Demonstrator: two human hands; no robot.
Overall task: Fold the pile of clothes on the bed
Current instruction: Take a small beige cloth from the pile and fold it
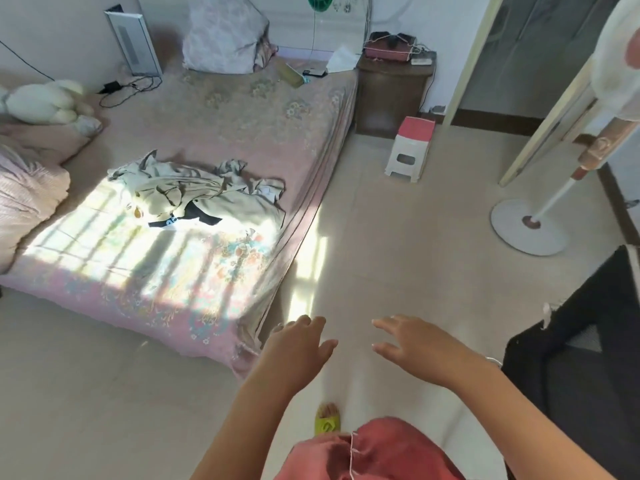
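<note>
- Left hand [298, 344] was released, fingers loosely spread, holding nothing, held out over the floor [398, 254] just off the near corner of the bed [242, 109].
- Right hand [412, 344] was released too, fingers spread, empty, beside the left hand with a gap between them.
- Neither hand touched the bed or the clothes [204, 195].
- Clothes sat in a crumpled pile on the bed, toward its right edge, partly in a sunlit patch; well apart from both hands.
- Pile was mostly pale beige/cream fabric with a black piece [197, 216] lying on its near side.
- Bed had a pink floral sheet; window-bar shadows fell across its near end.
- Pillow [225, 36] stood against the wall at the head of the bed.
- Plush toy [41, 102] lay at the bed's far left; a bunched pink blanket [24, 199] sat nearer along the left side.
- Cables and a charger [114, 88] lay on the bed near the wall.
- Brown nightstand [391, 95] stood beside the head of the bed, with a pink-and-white stool [410, 147] on the floor in front of it.
- Fan base [530, 226] sat on the floor at right.
- Person wore red shorts [370, 452] and a yellow-green sandal [327, 420], standing on the floor.
</note>
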